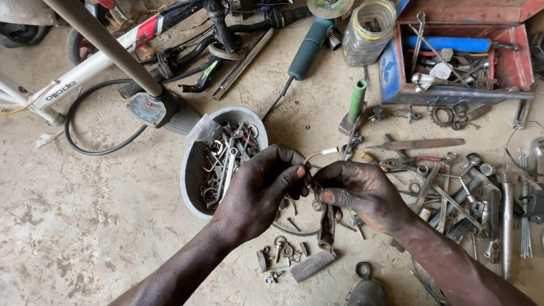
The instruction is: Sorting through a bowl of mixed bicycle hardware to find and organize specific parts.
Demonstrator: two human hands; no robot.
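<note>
Greasy small metal part point(312, 187) pinched between my left hand point(259, 189) and right hand point(362, 190), both grips closed on it; parts bowl point(192, 167) just left.

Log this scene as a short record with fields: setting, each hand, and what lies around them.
setting: dusty concrete floor strewn with bicycle parts
left hand: left hand pinches a thin cable end at the fingertips
right hand: right hand grips a small dark metal part, fingers meeting the left
beside left hand: grey bowl full of metal hardware
right of hands: loose wrenches
far right: open red toolbox
top centre: angle grinder
top left: floor pump gauge, white bicycle frame
</note>
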